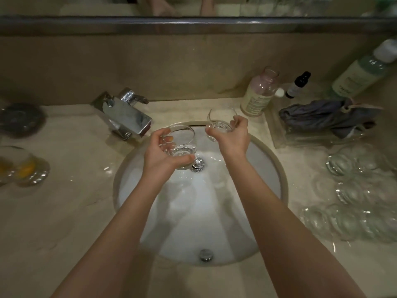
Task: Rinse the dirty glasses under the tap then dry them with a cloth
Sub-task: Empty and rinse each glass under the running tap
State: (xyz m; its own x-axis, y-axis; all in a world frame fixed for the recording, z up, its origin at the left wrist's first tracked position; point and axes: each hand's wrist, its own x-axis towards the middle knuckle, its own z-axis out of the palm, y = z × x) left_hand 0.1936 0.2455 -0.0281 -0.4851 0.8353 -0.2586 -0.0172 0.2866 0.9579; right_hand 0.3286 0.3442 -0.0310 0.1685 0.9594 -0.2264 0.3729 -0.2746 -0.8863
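Beige stone counter [64,211] runs around a white sink [277,168], with the tap [126,117] at the back left.

From the head view, your left hand [161,155] curls around one glass [179,143] over the drain, fingers wrapped on its lower body. Your right hand [233,136] grips a second glass [219,125] near the back rim of the sink, tilted. No water stream is visible.

These glasses are thin, stiff and probably wet, so I think they slip easily and break against the basin. Hold the body low, near the thick base, not the rim. More clear glasses [354,190] stand on the right, and the grey cloth [326,117] lies behind them. Two glasses with orange residue [23,166] wait on the left.
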